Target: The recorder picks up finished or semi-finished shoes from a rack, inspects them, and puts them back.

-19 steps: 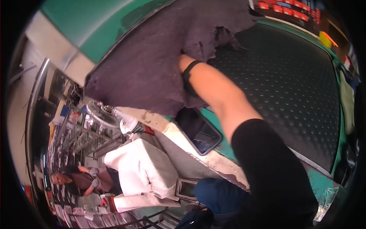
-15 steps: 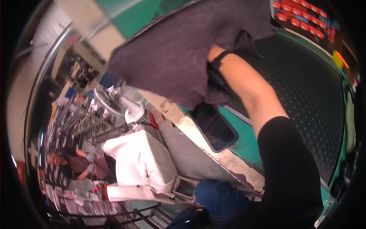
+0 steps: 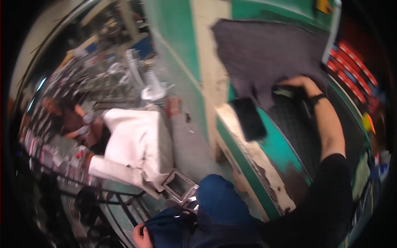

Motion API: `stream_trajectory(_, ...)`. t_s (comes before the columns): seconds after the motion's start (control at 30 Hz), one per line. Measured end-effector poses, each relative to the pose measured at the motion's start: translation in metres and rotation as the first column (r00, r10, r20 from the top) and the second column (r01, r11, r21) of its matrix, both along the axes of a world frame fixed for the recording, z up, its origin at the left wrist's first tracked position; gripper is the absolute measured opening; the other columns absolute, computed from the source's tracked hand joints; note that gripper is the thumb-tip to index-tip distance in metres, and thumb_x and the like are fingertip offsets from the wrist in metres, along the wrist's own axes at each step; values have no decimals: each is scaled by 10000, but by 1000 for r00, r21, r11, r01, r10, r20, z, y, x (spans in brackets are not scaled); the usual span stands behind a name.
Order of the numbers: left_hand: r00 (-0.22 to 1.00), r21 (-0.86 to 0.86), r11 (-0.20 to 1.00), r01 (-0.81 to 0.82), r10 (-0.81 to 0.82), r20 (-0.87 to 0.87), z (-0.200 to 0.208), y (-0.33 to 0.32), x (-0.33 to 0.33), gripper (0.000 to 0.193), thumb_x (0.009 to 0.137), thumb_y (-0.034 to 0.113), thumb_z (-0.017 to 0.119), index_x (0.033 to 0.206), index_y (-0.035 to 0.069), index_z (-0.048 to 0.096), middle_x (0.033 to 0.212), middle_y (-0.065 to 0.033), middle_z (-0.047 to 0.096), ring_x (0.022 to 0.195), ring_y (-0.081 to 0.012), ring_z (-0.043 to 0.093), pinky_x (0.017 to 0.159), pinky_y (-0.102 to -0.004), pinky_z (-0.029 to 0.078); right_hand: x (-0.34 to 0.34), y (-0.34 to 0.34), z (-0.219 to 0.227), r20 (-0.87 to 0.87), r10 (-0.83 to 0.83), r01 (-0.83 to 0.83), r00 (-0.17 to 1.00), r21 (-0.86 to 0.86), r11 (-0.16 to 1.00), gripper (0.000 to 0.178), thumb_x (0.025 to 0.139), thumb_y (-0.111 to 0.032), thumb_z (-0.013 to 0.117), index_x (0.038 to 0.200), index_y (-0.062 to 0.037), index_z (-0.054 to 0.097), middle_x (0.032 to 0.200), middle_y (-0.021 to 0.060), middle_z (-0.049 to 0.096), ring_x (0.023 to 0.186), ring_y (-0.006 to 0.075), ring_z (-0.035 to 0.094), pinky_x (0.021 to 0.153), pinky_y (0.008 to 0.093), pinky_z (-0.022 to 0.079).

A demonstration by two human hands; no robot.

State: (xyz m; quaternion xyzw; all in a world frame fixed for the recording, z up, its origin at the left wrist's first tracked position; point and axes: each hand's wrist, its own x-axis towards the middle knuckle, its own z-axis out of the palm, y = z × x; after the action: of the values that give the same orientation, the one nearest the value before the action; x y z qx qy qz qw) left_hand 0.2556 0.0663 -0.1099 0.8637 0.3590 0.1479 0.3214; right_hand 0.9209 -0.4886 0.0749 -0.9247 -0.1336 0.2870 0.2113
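Out of sight before, the right hand [image 3: 305, 84] now shows by the near edge of the big dark sheet [image 3: 269, 49]. Back then the sheet hid it, and just the wrist and arm could be seen. So now the hand is not covered up. A small dark thing [image 3: 285, 91] is under its fingers. It is too blurry to tell if the hand holds that, holds the sheet, or just touches. The sheet lies at the far end of the green table [image 3: 285, 153]. To the left of the black mat [image 3: 289, 128] is a black phone [image 3: 249, 120]. Near and left, the left hand [image 3: 142, 237] is by the blue pants [image 3: 165, 229]; I can't tell if it holds anything.
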Motion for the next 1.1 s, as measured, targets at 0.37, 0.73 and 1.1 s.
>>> stream_trajectory(0.37, 972, -214, 954, 209, -179, 151, 27, 0, 10, 262, 981, 161, 628, 1176, -9, 671, 1116, -151, 693, 1010, -261, 647, 913, -353, 507, -196, -8, 8, 819, -162, 122, 551, 113, 986, 1021, 674, -387, 875, 1506, -35, 399, 1442, 247, 524, 1356, 391, 494, 1126, 376, 391)
stream_trajectory(0.73, 523, 184, 679, 711, -685, 507, 91, -69, 68, 306, 917, 50, 627, 1219, 16, 660, 1260, -170, 663, 1205, -336, 605, 1040, -405, 452, -317, 103, 148, 370, 34, -341, 928, 884, -319, 1028, 798, -663, 662, 1443, 84, 375, 1198, 241, 562, 1027, 339, 631, 854, 467, 581)
stream_trajectory(1.1, 401, 57, 656, 753, -526, 750, 105, -81, 63, 919, 770, 278, 820, 1525, 40, 352, 1560, -229, 355, 1438, -384, 368, 1178, -448, 302, -392, 230, 107, 15, -421, -147, 907, 949, -281, 648, 970, -594, 503, 1248, -26, 643, 1232, 124, 674, 1069, 238, 657, 938, 355, 539)
